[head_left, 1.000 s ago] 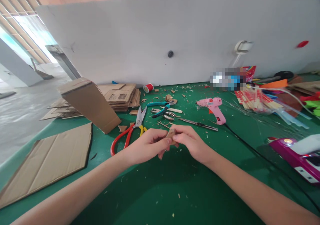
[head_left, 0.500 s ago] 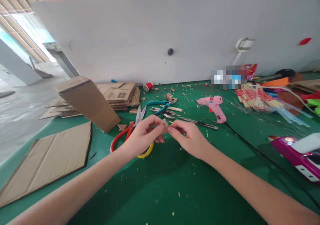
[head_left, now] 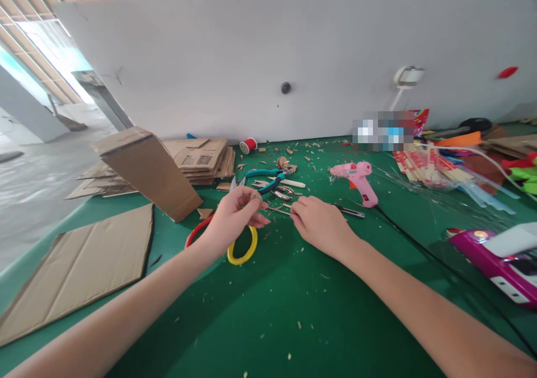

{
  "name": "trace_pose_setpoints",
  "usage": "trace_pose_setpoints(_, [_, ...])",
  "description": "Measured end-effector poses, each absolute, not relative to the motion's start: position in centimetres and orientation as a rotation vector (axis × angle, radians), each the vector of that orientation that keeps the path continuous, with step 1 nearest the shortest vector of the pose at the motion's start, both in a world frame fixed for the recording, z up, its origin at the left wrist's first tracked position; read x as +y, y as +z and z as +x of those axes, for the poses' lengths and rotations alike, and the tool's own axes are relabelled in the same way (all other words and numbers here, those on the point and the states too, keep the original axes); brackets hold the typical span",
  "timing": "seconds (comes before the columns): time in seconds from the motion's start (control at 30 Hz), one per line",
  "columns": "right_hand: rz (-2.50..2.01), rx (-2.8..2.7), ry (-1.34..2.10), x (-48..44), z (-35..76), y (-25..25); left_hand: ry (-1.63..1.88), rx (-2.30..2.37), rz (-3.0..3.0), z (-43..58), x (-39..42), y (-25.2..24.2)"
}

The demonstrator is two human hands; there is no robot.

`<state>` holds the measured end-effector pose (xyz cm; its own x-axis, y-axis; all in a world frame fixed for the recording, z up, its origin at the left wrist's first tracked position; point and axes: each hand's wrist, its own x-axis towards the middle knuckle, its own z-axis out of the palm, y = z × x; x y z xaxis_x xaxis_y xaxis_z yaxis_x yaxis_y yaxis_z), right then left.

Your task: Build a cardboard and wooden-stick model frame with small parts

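Between the thumb and fingers of my left hand (head_left: 235,217) is a small brown scrap of cardboard (head_left: 255,198). My right hand (head_left: 321,223) is curled closed to the right, apart from the left. A thin stick (head_left: 278,210) runs from near my left fingertips to my right thumb and finger, where its end is hidden. Under my left hand lie scissors with red and yellow handles (head_left: 242,255), their blades partly covered. Past my right hand shows part of a utility knife (head_left: 350,212). Teal-handled pliers (head_left: 272,183) lie just beyond both hands.
A pink glue gun (head_left: 359,181) with a black cord lies to the right. At left are a leaning cardboard box (head_left: 153,174), a flat cardboard sheet (head_left: 84,266) and stacked cardboard (head_left: 199,162). A red thread spool (head_left: 248,145) and scattered scraps lie near the wall. A magenta device (head_left: 495,266) sits far right.
My hands have drawn apart. The left moved slightly left with the cardboard scrap, and the right shifted slightly right and curled closed. The thin stick now shows between them.
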<state>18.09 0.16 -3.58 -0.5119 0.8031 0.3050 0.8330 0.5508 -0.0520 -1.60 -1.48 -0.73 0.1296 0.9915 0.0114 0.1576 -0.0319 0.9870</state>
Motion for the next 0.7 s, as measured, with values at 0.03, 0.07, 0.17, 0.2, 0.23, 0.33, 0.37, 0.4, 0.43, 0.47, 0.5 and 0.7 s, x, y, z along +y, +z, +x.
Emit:
trace_pose_setpoints(0.03, [-1.382, -2.479, -0.155, 0.2, 18.1, -3.5, 1.046, 1.23, 1.4, -1.6, -1.4, -0.8])
trace_pose_setpoints(0.07, [-1.42, -2.446, -0.145, 0.1, 18.1, -3.4, 1.046, 1.244, 1.396, -1.7, -1.3, -0.9])
trace_pose_setpoints(0.17, [-1.491, -2.262, 0.037, -0.1, 18.3, -3.0, 1.076, 1.281, 1.373, -1.8, -1.1, -1.1])
trace_pose_setpoints(0.2, [-1.457, -2.206, 0.112, -0.2, 18.3, -2.8, 1.087, 1.291, 1.364, -1.8, -1.1, -1.1])
trace_pose_setpoints(0.23, [-1.396, -2.169, 0.171, -0.3, 18.4, -2.7, 1.094, 1.296, 1.358, -1.9, -1.0, -1.1])
trace_pose_setpoints(0.33, [-1.164, -2.187, 0.171, -0.7, 18.4, -2.5, 1.096, 1.3, 1.374, -2.0, -0.9, -1.1])
trace_pose_setpoints(0.37, [-1.107, -2.222, 0.126, -0.8, 18.3, -2.5, 1.098, 1.297, 1.387, -2.1, -0.9, -1.1])
trace_pose_setpoints(0.4, [-1.063, -2.256, 0.072, -0.9, 18.2, -2.6, 1.1, 1.296, 1.401, -2.1, -0.9, -1.1])
trace_pose_setpoints(0.43, [-1.028, -2.286, 0.017, -0.9, 18.2, -2.7, 1.102, 1.297, 1.415, -2.2, -0.9, -1.1])
trace_pose_setpoints(0.47, [-1.002, -2.31, -0.03, -1.0, 18.1, -2.7, 1.105, 1.299, 1.429, -2.2, -0.9, -1.2])
trace_pose_setpoints(0.5, [-0.982, -2.326, -0.066, -1.1, 18.1, -2.8, 1.107, 1.3, 1.444, -2.2, -0.9, -1.2])
trace_pose_setpoints(0.7, [-0.963, -2.351, -0.199, -1.2, 17.9, -2.9, 1.072, 1.33, 1.584, -2.2, -0.9, -1.6])
